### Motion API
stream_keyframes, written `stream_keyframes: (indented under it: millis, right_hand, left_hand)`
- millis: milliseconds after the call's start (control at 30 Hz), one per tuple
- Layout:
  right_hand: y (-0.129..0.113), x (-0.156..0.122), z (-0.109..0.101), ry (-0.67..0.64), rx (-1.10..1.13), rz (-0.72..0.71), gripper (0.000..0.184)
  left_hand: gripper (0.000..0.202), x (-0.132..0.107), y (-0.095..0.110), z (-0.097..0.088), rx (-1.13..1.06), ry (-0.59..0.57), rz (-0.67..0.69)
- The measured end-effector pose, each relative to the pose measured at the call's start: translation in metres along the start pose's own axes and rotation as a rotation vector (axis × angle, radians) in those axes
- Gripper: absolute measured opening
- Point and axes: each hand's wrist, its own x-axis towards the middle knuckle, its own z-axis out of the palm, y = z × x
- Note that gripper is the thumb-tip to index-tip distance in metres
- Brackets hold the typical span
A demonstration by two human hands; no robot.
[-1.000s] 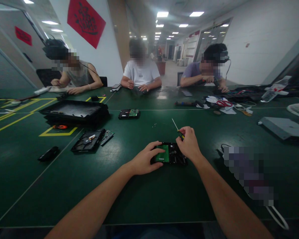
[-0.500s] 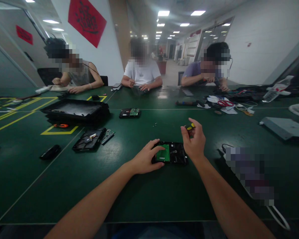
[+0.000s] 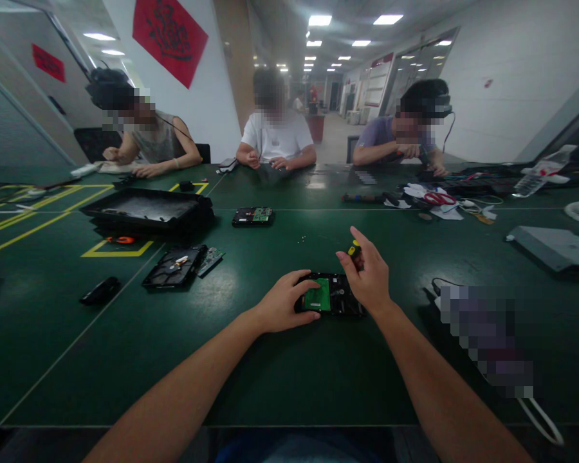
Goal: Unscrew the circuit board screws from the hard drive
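A black hard drive (image 3: pixel 340 299) with a green circuit board (image 3: pixel 321 294) lies on the table in front of me. My left hand (image 3: pixel 289 301) grips its left end, thumb along the near edge and fingers over the board and far edge. Just above the drive's right end, my right hand (image 3: pixel 368 270) holds a small screwdriver (image 3: pixel 354 248) by its yellow and black handle. The palm and fingers hide most of the tool, so I cannot tell whether its tip touches the drive. Several tiny screws (image 3: pixel 302 239) lie on the table beyond the drive.
Another hard drive (image 3: pixel 252 216) lies farther back. To the left are an opened drive casing (image 3: pixel 174 267), a loose circuit board (image 3: pixel 210 262) and black trays (image 3: pixel 147 212). A grey metal box (image 3: pixel 552 247) stands at right, near a blurred-out object (image 3: pixel 487 341). Three people sit across the table.
My right hand has moved left, over the drive's right end, and the screwdriver handle has tilted more upright. My left hand stays on the drive.
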Motion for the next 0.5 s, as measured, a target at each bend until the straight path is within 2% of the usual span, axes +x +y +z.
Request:
stream_keyframes:
  millis: [200,333,500]
  right_hand:
    - [-0.004,0.001,-0.002,-0.062,-0.01,0.044,0.06]
    - [-0.001,-0.001,0.003,-0.071,0.108,0.067,0.07]
    - [0.004,-0.003,0.007,0.052,0.241,0.122,0.07]
  left_hand:
    - [0.068,0.0,-0.001,0.001,0.007,0.015,0.003]
    - [0.069,0.001,-0.001,0.005,0.035,0.027,-0.013]
    - [0.069,0.003,0.001,0.012,0.073,0.061,-0.024]
